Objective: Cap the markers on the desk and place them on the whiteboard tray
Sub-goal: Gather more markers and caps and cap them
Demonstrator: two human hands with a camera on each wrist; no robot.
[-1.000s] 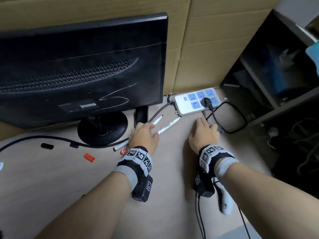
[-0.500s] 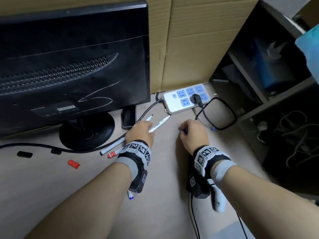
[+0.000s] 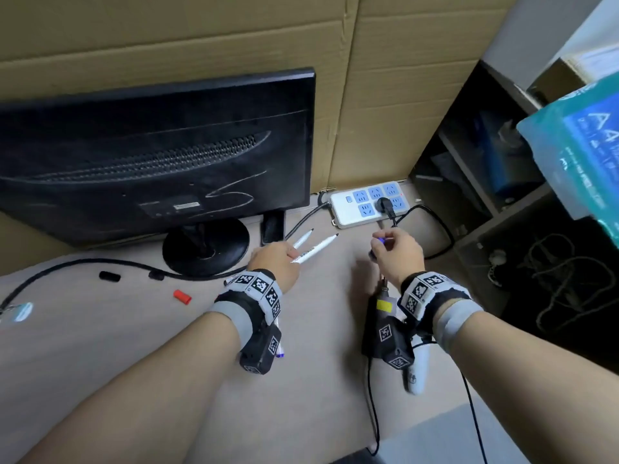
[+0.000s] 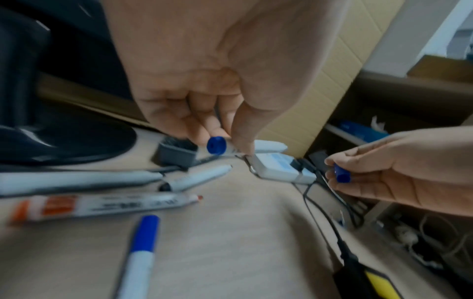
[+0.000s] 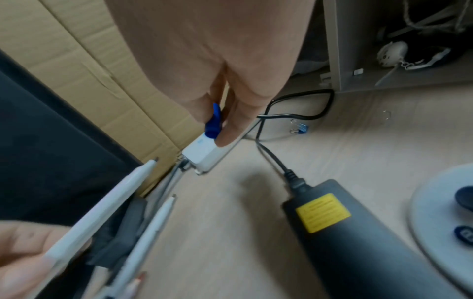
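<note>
Blue cap [image 4: 341, 175] pinched in right hand [image 3: 398, 254].

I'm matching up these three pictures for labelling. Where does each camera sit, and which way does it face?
Head: worn on the head, looking forward and down at the desk; both forearms, left hand and right hand show.
Left wrist: along the left hand, which holds a marker; the right hand shows opposite.
Right wrist: along the right hand, pinching a blue cap; the left hand shows at the lower left.
Shared: all three show the white power strip.
</note>
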